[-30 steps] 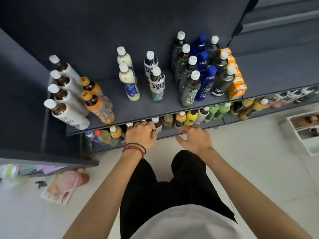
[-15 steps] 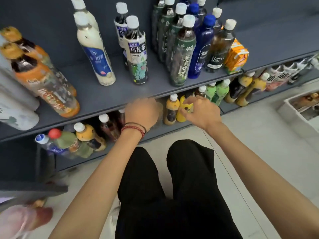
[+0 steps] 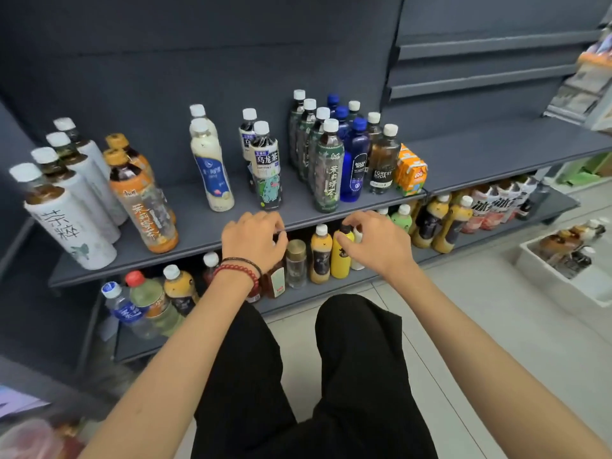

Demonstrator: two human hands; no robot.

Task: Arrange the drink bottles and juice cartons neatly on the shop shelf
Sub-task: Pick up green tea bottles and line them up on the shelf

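Mid-frame, on the matte grey lower shelf point(image 3: 559, 202), your right hand point(image 3: 374, 240) curled its grip round the black-capped top of a glossy yellow bottle point(image 3: 341, 260). Your left hand point(image 3: 253, 241) (red beads point(image 3: 236, 271) at the wrist) arched over a brown bottle point(image 3: 276, 283), hiding its cap; I could not tell whether that grip held it.
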